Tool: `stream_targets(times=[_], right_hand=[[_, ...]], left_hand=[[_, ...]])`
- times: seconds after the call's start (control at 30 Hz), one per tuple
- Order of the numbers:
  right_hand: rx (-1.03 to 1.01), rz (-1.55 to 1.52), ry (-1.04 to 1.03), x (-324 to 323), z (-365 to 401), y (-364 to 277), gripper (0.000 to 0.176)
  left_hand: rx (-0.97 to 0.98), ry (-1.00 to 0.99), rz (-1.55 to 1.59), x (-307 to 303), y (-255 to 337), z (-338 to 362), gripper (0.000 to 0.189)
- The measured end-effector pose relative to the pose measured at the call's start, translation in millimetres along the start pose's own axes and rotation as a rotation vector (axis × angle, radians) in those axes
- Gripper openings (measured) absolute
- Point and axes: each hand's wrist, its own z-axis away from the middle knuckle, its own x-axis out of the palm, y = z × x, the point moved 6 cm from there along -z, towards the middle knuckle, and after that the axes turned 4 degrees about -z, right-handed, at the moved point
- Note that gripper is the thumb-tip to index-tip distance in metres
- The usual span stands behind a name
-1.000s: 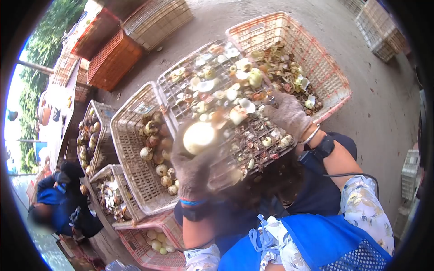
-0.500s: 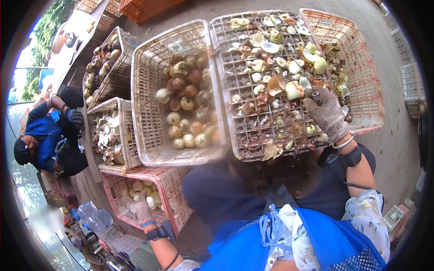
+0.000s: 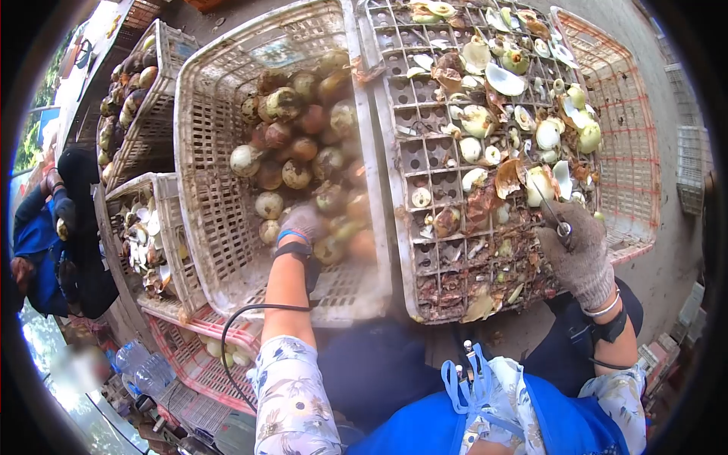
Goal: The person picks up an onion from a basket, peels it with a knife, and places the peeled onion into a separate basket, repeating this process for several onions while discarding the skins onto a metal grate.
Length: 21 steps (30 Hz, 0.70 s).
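Left hand (image 3: 299,224) has moved onto bulbs (image 3: 296,174) in the crate (image 3: 205,189), grip unclear; right hand (image 3: 582,258) grip clamps knife (image 3: 556,212).

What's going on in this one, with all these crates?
A person in work gloves leans over several crates. The left hand reaches into a white crate of round, unpeeled produce, touching the pieces at the near edge. The right hand grips a small knife above a grid crate littered with peelings. Another person is at the left.

Gloved left hand (image 3: 302,224) stretched forward on a straight arm, fingers curled downward; gloved right hand (image 3: 580,256) clenched, elbow bent close.
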Motion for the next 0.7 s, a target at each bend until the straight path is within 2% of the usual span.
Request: stream_targets(times=[0.07,0.13,0.17,0.27,0.33,0.4,0.43,0.47,0.5,0.53,0.63,0.67,0.7], right_hand=[[0.005,0.003,-0.008,1.9,-2.1,3.7,0.025],[0.010,0.002,0.003,4.0,-4.3,2.2,0.025],[0.015,-0.024,0.004,5.1,-5.1,4.4,0.025],[-0.017,-0.002,0.009,0.2,-7.0,-0.1,0.025],[0.037,-0.029,-0.020,-1.9,-6.5,-2.5,0.026],[0.066,-0.073,-0.056,1.5,-3.0,-5.9,0.027],[0.129,-0.262,-0.066,9.7,-0.3,-3.2,0.027],[0.186,-0.450,-0.075,12.6,1.7,-4.8,0.028],[0.270,-0.455,-0.161,13.0,3.1,-12.1,0.029],[0.254,-0.542,-0.135,15.1,6.4,-18.0,0.028],[0.408,-0.949,-0.317,18.3,18.5,-37.8,0.029],[0.442,-1.070,-0.370,17.9,24.2,-45.8,0.030],[0.378,-1.291,-0.406,16.5,29.0,-56.4,0.033]], left_hand=[[-0.060,-0.053,-0.067,18.8,-3.1,-7.5,0.053],[-0.144,-0.118,-0.104,16.4,-2.7,-9.0,0.044],[-0.161,-0.180,-0.143,18.2,-4.0,-11.2,0.049],[-0.096,-0.049,-0.050,8.2,-3.2,-2.0,0.049],[-0.015,0.003,0.231,-10.5,-7.8,17.8,0.049],[-0.064,0.101,0.903,-23.5,-28.1,34.0,0.043],[0.043,0.081,1.418,-35.0,-22.3,45.2,0.042],[0.157,0.105,1.594,-52.3,-18.5,57.5,0.049],[0.248,0.105,1.668,-86.8,5.1,85.5,0.054],[0.346,0.100,1.739,-120.6,32.8,114.7,0.060],[0.718,0.124,1.653,-185.9,112.1,179.7,0.071],[0.764,0.142,1.438,-199.0,134.9,197.7,0.069],[0.821,0.162,1.334,-209.7,163.1,220.7,0.068]])
